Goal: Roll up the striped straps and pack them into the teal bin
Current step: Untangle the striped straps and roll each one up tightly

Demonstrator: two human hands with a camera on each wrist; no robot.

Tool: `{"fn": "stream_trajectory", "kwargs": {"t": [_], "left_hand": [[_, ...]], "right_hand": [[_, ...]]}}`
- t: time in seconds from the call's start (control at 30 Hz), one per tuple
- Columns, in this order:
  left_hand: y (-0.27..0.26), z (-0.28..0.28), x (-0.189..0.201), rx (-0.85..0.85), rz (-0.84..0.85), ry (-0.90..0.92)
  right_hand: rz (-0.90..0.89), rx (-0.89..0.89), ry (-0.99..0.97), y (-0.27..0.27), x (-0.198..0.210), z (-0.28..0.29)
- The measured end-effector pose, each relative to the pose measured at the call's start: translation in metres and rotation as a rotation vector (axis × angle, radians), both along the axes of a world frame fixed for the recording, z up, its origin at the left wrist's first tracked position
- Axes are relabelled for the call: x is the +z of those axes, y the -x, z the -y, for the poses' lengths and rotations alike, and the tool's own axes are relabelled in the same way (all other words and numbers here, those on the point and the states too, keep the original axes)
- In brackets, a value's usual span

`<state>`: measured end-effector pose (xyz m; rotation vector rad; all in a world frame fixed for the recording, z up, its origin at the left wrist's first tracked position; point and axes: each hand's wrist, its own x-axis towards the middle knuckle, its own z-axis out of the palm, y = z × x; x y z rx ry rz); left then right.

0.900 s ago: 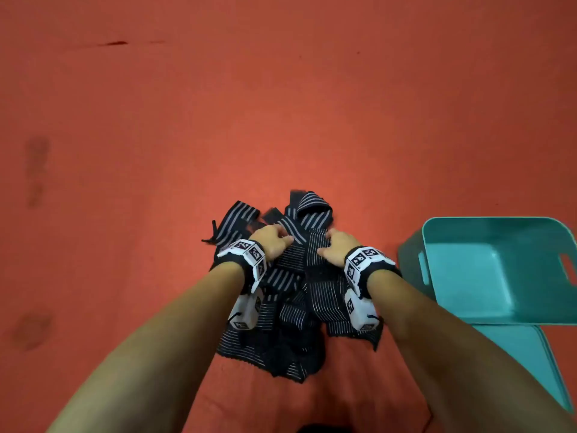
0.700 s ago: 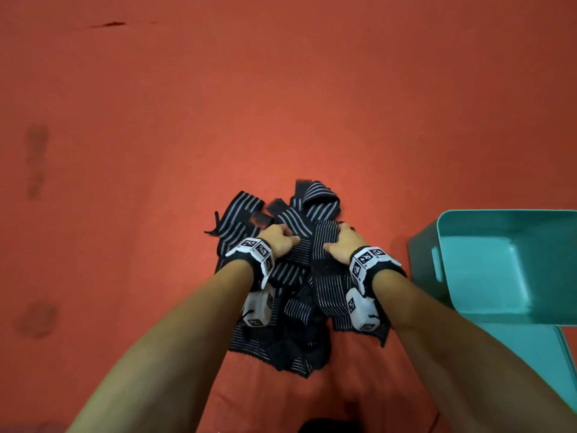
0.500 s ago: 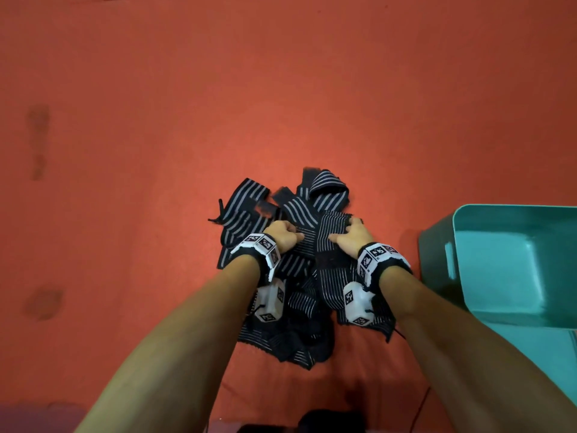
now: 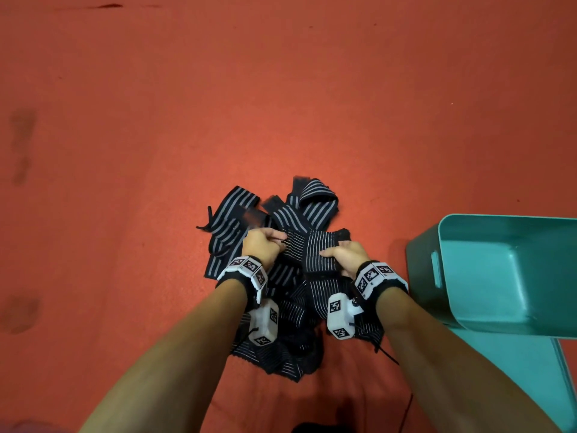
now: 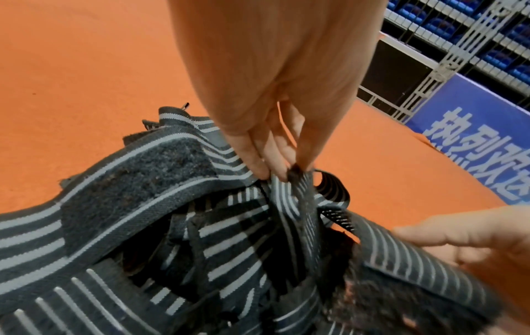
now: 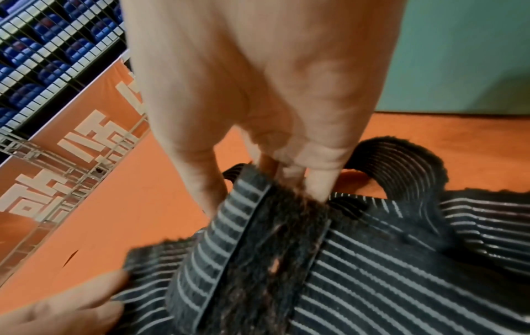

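we see left hand [image 4: 261, 245] pinching end of a striped strap [image 4: 307, 245] | right hand [image 4: 345, 256] gripping same strap's other side | strap pile [image 4: 281, 307] lower centre on orange floor [image 4: 281, 104] | teal bin [image 4: 499, 276] right edge, no straps inside

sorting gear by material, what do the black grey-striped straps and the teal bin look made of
Black grey-striped straps: probably woven elastic fabric, with ribbed weave, limp folds and fuzzy hook-and-loop patches in the wrist views. Teal rectangular bin: likely moulded plastic, with smooth, faintly glossy walls, rounded corners and a cut-out handle.
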<state>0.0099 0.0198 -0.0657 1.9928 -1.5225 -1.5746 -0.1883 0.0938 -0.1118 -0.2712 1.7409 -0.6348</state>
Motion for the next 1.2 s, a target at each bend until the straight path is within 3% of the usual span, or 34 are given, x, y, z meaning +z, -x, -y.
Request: {"fn": "stream_trajectory", "kwargs": {"t": [0.13,0.3,0.6,0.8,1.0,1.13,1.2], "left_hand": [[0.003,0.001,0.017,0.089,-0.074,0.131],[0.001,0.001,0.039,0.256,-0.238,0.149],[-0.005,-0.004,0.110,0.295,-0.418,0.222],[-0.023,-0.006,0.131,0.212,-0.576,0.241],[-0.032,-0.025,0.175,0.057,-0.722,0.140],[-0.032,-0.037,0.207,-0.012,-0.742,0.112],[-0.034,-0.039,0.208,-0.060,-0.713,0.184]], "right_hand": [[-0.049,-0.031,0.125,-0.004,0.038,0.000],[-0.031,-0.106,0.253,-0.018,0.073,-0.009],[0.046,-0.166,0.480,-0.050,0.128,-0.012],[0.067,-0.203,0.547,-0.071,0.158,-0.024],[0.082,-0.093,0.517,-0.096,0.169,-0.041],[0.019,-0.039,0.512,-0.115,0.182,-0.045],[-0.006,-0.067,0.537,-0.123,0.185,-0.046]]}}
